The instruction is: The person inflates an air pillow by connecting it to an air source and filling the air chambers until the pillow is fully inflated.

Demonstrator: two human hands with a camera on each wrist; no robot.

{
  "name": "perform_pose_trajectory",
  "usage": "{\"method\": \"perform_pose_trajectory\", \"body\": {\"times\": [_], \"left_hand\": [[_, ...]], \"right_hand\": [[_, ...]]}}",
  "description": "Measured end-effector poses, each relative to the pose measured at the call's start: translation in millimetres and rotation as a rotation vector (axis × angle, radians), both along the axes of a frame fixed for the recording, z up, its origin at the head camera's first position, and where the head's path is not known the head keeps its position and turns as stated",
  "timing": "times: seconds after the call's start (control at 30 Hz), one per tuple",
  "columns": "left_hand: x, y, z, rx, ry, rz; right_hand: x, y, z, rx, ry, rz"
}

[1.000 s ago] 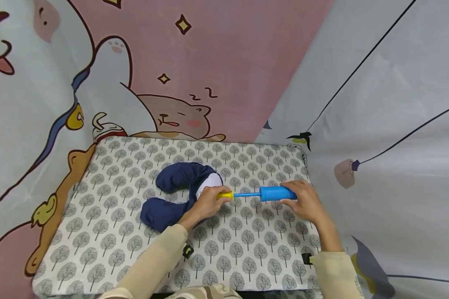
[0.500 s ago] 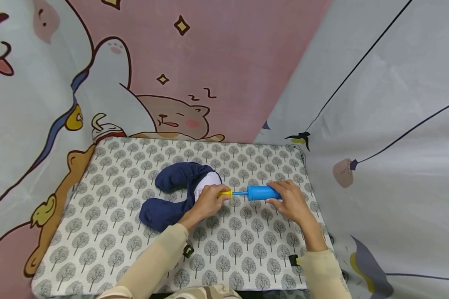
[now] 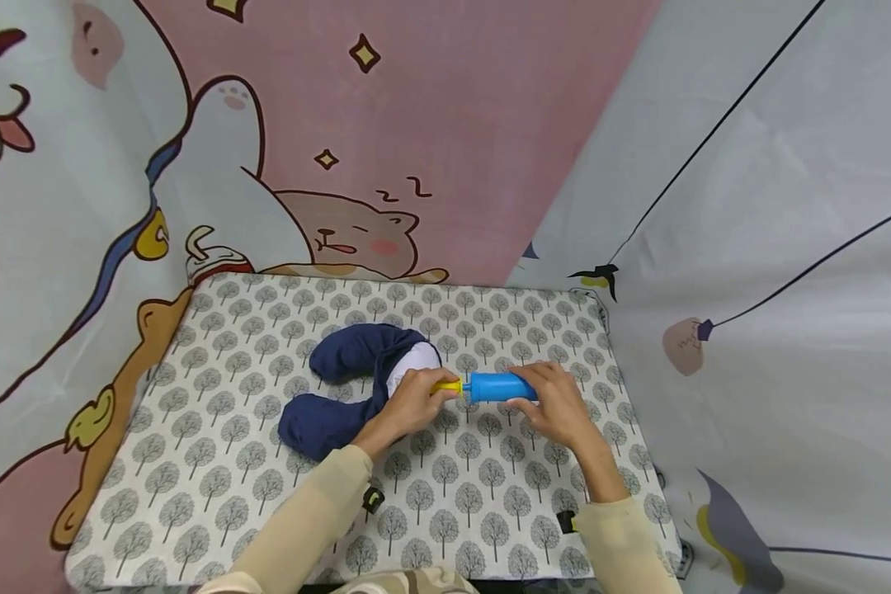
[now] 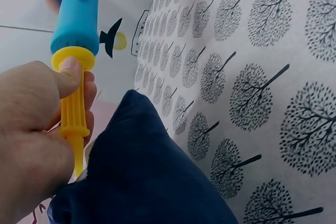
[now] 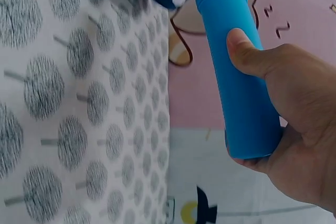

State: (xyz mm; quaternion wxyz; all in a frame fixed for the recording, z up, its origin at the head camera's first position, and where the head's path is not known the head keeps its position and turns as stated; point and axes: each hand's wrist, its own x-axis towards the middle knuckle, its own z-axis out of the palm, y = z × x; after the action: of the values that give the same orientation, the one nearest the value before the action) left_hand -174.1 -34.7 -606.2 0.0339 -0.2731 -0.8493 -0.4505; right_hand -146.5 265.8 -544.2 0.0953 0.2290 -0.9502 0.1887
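Both clamped: left hand [image 3: 412, 402] on ribbed yellow plastic nozzle [image 4: 74, 109], right hand [image 3: 558, 406] on blue plastic cylinder [image 5: 242, 106], slid closer; stroke nearly done imo.

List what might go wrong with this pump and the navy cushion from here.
1. The yellow nozzle may slip if the left hand loosens its grip; how its tip is seated can't be made out.
2. The right hand holds the blue barrel off the printed cloth, so a crooked push could strain the nozzle.
3. The navy cushion lies on the cloth and might slide under pushing.
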Motion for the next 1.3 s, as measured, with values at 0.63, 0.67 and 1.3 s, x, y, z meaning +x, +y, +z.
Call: {"method": "perform_pose_trajectory", "body": {"times": [0.63, 0.67, 1.3], "left_hand": [[-3.4, 1, 8.4, 0.042, 0.051, 0.027], [-1.1, 2, 14.0, 0.049, 0.033, 0.028], [2.0, 7, 2.8, 0.043, 0.023, 0.006]], "right_hand": [[-4.2, 59, 19.1, -0.036, -0.030, -0.027], [-4.8, 54, 19.6, -0.034, -0.011, -0.021], [7.0, -2, 0.1, -0.011, 0.021, -0.008]]}}
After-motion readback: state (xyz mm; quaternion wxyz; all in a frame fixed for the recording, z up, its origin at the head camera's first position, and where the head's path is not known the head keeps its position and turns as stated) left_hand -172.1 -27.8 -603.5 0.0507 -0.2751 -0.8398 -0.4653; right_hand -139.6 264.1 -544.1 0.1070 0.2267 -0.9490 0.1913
